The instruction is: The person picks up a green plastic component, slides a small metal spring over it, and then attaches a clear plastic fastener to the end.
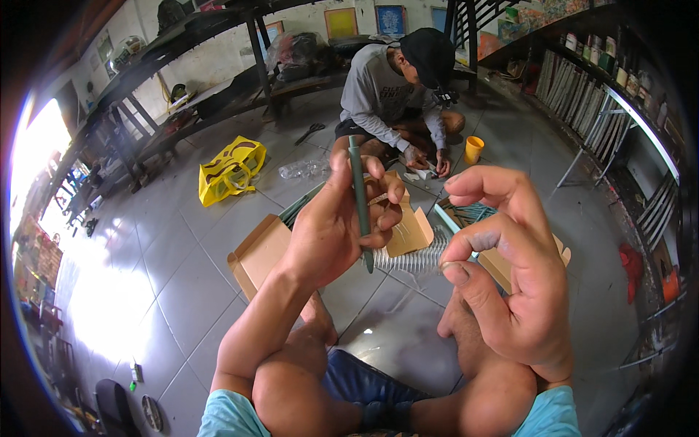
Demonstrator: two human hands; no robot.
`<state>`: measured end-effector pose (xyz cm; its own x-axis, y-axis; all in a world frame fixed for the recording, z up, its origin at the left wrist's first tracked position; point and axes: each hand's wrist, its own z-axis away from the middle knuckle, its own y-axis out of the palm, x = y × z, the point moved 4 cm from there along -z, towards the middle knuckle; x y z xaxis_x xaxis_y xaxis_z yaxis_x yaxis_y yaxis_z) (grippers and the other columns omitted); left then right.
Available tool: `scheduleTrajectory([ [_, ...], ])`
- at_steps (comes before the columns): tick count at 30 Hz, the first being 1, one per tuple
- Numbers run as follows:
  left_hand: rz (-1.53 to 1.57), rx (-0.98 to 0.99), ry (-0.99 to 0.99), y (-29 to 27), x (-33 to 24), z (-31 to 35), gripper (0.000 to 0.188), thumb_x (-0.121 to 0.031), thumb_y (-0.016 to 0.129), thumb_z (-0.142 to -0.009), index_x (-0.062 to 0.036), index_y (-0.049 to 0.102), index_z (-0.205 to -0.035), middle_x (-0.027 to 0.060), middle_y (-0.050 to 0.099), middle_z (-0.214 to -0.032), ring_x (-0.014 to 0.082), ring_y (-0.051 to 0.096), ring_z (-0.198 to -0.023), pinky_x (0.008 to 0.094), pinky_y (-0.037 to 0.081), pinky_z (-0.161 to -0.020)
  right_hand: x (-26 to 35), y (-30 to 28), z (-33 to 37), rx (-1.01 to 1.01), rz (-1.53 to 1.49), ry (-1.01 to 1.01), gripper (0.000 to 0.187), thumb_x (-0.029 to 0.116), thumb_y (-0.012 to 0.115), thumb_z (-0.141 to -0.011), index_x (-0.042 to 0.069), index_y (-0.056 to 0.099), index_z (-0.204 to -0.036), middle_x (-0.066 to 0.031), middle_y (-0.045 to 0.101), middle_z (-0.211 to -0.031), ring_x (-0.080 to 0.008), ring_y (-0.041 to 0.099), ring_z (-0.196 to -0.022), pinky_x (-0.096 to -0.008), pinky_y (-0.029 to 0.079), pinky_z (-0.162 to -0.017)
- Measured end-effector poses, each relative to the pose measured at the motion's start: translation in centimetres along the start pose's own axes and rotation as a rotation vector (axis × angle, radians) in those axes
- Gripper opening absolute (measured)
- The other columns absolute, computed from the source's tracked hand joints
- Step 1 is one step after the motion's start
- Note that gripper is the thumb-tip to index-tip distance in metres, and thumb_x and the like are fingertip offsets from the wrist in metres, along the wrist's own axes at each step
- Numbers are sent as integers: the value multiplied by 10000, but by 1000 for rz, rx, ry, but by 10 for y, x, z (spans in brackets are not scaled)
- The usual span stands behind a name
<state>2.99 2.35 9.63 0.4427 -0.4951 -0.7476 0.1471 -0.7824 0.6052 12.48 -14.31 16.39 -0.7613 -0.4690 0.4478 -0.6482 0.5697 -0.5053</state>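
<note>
My left hand [320,226] is raised with its fingers wrapped around a dark green pen [360,197], which stands nearly upright with its tapered end down. To the right of it, my right hand [510,269] is up with thumb and a finger pinched together; anything between the tips is too small to make out. Below my hands, an open cardboard box [255,251] sits on the left, with green pen parts [298,206] by it. A smaller cardboard box [413,231] holds thin pale pieces. Behind my right hand, more green pen parts [473,213] lie in another box.
A row of shiny clear pieces [411,261] lies on the tiles between my feet. Across from me sits a co-worker [386,87], hands at small white pieces. An orange cup [474,150], a yellow bag [231,169], clear plastic [302,169] and scissors [311,132] lie around.
</note>
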Motion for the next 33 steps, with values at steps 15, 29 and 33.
scheduleTrajectory([
  [15, 39, 88, 87, -12, 4, 2, 322, -351, 618, -975, -90, 611, -1163, 13, 592, -1024, 133, 561, -1026, 412, 506, -945, 7, 1, -19, -13, -54, 31, 110, 80, 672, -854, -1, 598, -848, -187, 543, -1217, -281, 556, -1102, -400, 428, -988],
  [29, 35, 22, -26, -11, 16, -3, 472, -474, 623, -933, -99, 561, -1212, 59, 597, -1127, 203, 579, -1070, 413, 468, -958, -5, 16, -22, 44, -225, 127, 93, 65, 636, -897, -18, 600, -874, -166, 592, -1162, -236, 609, -1024, -338, 465, -914],
  [33, -22, 21, -2, -22, 21, -5, 713, -594, 601, -889, -52, 498, -1341, 160, 597, -1264, 296, 630, -1096, 427, 528, -953, -8, 16, -20, 14, -203, 107, 96, 72, 636, -898, -17, 603, -882, -166, 594, -1155, -230, 605, -1014, -334, 464, -906],
])
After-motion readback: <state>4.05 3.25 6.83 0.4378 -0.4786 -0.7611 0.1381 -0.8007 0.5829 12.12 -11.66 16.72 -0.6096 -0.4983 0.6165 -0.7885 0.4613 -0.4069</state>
